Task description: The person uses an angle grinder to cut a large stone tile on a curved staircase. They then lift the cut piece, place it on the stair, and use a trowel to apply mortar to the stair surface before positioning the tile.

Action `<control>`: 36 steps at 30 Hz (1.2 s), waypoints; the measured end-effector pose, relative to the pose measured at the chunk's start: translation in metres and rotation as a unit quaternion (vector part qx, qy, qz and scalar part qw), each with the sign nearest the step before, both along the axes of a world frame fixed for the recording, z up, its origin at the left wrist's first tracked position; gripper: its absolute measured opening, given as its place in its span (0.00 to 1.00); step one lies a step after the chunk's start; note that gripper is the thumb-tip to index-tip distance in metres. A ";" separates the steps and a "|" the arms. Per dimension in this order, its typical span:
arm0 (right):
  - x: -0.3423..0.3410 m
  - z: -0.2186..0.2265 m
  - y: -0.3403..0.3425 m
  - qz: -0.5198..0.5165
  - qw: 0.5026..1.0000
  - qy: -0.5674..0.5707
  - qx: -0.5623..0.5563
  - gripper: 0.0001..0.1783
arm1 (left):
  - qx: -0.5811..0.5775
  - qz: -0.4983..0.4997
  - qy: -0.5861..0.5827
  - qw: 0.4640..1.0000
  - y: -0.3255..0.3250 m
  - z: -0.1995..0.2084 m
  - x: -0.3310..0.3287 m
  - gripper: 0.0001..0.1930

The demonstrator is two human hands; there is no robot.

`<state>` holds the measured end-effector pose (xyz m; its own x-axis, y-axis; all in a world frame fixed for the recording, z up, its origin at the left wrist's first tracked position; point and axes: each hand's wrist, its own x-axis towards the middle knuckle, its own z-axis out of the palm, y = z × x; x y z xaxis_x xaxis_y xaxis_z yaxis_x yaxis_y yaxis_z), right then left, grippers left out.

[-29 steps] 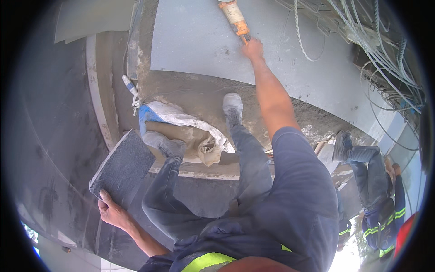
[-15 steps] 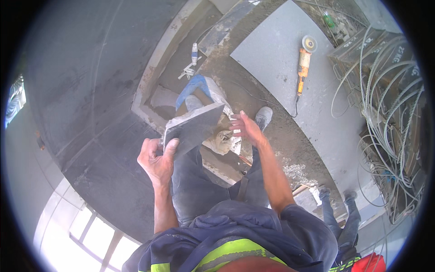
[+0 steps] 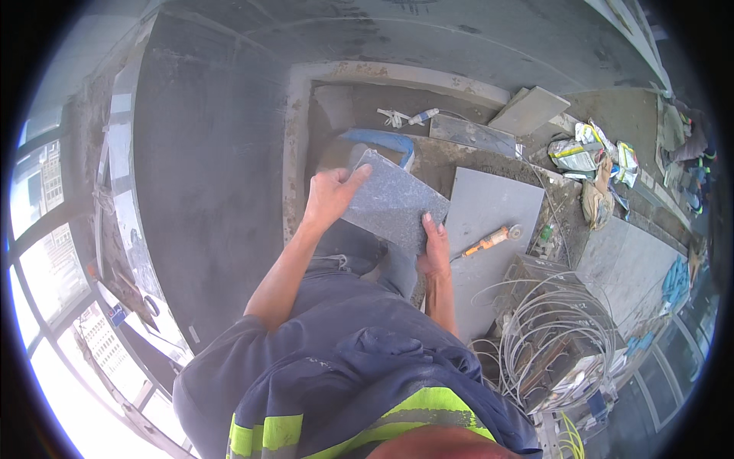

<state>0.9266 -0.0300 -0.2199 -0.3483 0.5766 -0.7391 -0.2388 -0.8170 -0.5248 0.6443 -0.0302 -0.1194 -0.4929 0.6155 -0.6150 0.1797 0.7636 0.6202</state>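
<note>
L hand (image 3: 330,199) pinches grey slab (image 3: 394,197) nr upper-left corner, thumb on face; R hand (image 3: 435,251) grips right edge, thumb also on top. Slab's btwn both, above legs (image 3: 398,274).

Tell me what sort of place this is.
Probably a building site: an orange grinder lies on a large grey sheet, crumpled bags lie farther off, and the person's left hand and right hand hold a stone-like slab.
</note>
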 end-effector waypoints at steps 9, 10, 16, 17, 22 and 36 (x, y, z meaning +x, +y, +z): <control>-0.134 0.075 0.096 0.114 0.965 -0.208 0.114 0.22 | -0.018 0.151 -0.070 0.986 -0.020 -0.035 -0.137 0.37; -0.165 0.083 0.109 0.128 0.966 -0.185 0.128 0.22 | 0.011 0.127 0.011 0.992 -0.042 -0.036 -0.140 0.38; -0.280 0.071 0.154 0.269 0.938 -0.182 0.122 0.22 | -0.058 0.170 0.093 0.979 -0.164 -0.057 -0.154 0.36; -0.296 0.061 0.166 0.262 0.938 -0.206 0.096 0.24 | -0.070 0.192 0.095 0.974 -0.170 -0.059 -0.157 0.35; -0.338 -0.036 0.217 0.258 0.936 -0.236 -0.022 0.24 | -0.108 0.330 0.068 0.935 -0.174 0.010 -0.182 0.29; -0.266 -0.040 0.281 0.441 0.859 -0.256 -0.046 0.14 | 0.030 0.392 0.080 0.916 -0.115 0.071 -0.159 0.19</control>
